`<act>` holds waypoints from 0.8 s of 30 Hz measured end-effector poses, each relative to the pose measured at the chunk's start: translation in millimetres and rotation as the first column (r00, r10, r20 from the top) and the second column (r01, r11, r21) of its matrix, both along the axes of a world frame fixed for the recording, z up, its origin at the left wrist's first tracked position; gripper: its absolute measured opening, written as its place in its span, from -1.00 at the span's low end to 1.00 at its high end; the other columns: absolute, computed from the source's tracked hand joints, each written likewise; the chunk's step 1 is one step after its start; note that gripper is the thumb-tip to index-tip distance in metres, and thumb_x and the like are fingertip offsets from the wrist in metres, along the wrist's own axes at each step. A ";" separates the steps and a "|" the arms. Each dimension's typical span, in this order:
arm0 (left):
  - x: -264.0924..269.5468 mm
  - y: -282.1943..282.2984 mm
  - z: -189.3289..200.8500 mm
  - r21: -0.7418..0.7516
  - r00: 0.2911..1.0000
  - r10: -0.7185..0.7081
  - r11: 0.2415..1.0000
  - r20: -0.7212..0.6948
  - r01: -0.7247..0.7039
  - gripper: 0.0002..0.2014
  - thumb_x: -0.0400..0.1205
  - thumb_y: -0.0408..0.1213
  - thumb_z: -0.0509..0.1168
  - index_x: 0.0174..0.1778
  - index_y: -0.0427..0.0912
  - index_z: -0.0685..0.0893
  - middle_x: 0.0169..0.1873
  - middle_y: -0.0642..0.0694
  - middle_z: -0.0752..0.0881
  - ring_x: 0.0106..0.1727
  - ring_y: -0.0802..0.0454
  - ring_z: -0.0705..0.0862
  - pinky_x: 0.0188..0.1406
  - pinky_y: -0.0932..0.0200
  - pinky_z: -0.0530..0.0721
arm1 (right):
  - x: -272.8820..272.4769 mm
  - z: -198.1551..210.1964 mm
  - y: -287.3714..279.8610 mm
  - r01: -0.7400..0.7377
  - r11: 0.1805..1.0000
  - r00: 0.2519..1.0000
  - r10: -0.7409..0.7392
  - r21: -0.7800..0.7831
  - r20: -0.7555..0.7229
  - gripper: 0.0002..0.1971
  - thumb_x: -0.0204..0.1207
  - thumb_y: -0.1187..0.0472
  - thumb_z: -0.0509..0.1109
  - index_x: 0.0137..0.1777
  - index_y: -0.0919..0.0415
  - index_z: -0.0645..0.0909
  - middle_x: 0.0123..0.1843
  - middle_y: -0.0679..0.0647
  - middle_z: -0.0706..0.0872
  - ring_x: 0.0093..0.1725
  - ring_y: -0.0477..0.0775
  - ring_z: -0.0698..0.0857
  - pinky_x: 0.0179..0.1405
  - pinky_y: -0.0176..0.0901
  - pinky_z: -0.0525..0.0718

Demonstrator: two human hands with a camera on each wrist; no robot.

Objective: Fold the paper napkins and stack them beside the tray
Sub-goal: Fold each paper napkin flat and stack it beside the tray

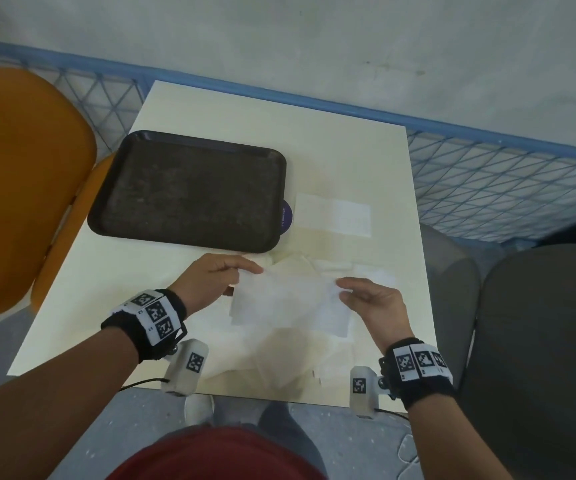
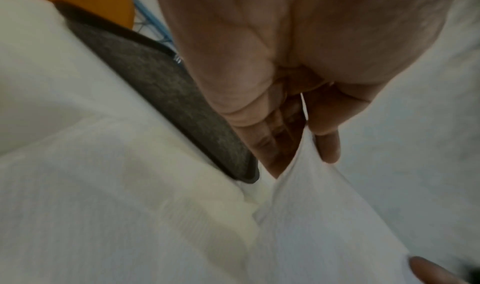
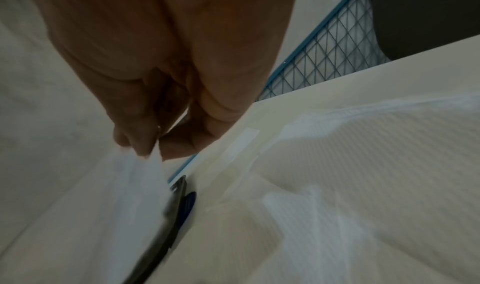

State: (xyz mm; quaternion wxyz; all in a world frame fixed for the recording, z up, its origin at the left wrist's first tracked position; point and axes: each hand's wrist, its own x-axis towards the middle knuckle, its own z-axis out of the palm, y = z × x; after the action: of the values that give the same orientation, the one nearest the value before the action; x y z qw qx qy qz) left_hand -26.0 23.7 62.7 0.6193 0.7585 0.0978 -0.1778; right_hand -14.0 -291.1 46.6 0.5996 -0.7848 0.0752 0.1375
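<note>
A white paper napkin hangs stretched above the table between both hands. My left hand pinches its upper left corner; in the left wrist view the thumb and fingers close on the napkin edge. My right hand pinches the upper right corner, and the fingertips nip the sheet in the right wrist view. Loose unfolded napkins lie under the held one. A folded napkin lies flat right of the dark tray.
The cream table ends in a front edge near my wrists. An orange chair stands on the left, a grey chair on the right. A blue mesh fence runs behind. A purple disc peeks out from the tray's right rim.
</note>
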 end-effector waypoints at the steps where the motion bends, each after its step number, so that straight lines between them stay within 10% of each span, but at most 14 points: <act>1: -1.7 -2.0 -6.2 -0.001 0.999 0.004 1.000 -0.047 -0.004 -0.62 0.67 -0.49 0.18 -0.03 0.00 0.86 0.07 0.02 0.82 0.11 0.05 0.76 0.06 0.10 0.77 | -0.8 -3.9 -0.3 -0.003 1.000 1.000 0.003 -0.024 -0.024 -0.75 0.51 0.39 0.55 0.02 0.02 0.88 0.06 -0.15 0.88 0.10 -0.13 0.81 0.23 -0.27 0.65; 6: -9.2 -18.0 -42.7 0.508 0.980 -0.201 0.844 0.001 0.173 -0.75 0.70 -0.14 0.26 0.29 0.14 0.65 0.33 0.10 0.61 0.26 0.10 0.59 0.34 0.07 0.57 | -2.0 -31.0 -1.2 -0.083 0.965 0.990 0.051 -0.250 -0.134 -0.71 0.55 0.30 0.49 -0.03 -0.21 0.83 -0.05 -0.15 0.86 -0.10 -0.34 0.75 0.03 -0.33 0.59; 13: -28.3 -61.9 -96.6 0.876 0.685 -0.729 0.322 -0.014 0.360 -0.49 0.74 -0.20 0.10 0.66 -0.02 0.30 0.68 -0.09 0.27 0.66 -0.15 0.28 0.62 -0.09 0.27 | -31.7 -70.5 24.3 -0.254 0.615 0.908 0.417 -0.747 0.034 -0.55 0.65 0.09 0.37 0.55 0.05 0.56 0.71 0.08 0.39 0.64 0.22 0.40 0.59 0.18 0.45; 18: -37.0 -59.6 -111.9 0.917 0.650 -0.758 0.228 -0.044 0.328 -0.45 0.66 -0.18 -0.03 0.62 -0.08 0.39 0.64 -0.13 0.37 0.62 -0.19 0.37 0.58 -0.15 0.36 | -58.4 -78.6 60.7 -0.534 0.322 0.720 0.658 -0.782 -0.221 -0.35 0.76 -0.14 0.03 0.79 -0.01 -0.05 0.83 -0.07 -0.03 0.80 0.01 -0.08 0.71 0.45 -0.11; 24: -22.5 -62.4 -105.8 0.896 0.736 -0.677 0.319 -0.012 0.308 -0.43 0.62 -0.41 0.23 0.58 0.00 0.41 0.53 -0.07 0.47 0.48 -0.16 0.44 0.45 -0.10 0.43 | -45.7 -80.3 19.5 -0.467 0.348 0.853 0.418 -0.813 -0.311 -0.30 0.75 -0.27 -0.17 0.79 0.04 -0.10 0.83 -0.10 -0.14 0.80 0.06 -0.15 0.69 0.50 -0.21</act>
State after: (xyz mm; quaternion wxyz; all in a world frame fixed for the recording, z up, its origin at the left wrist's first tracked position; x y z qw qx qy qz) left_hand -48.5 -38.6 -43.1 0.0779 0.9687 -0.1869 -0.1435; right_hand -59.7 -271.6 -33.7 0.0582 -0.9627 -0.0664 0.2556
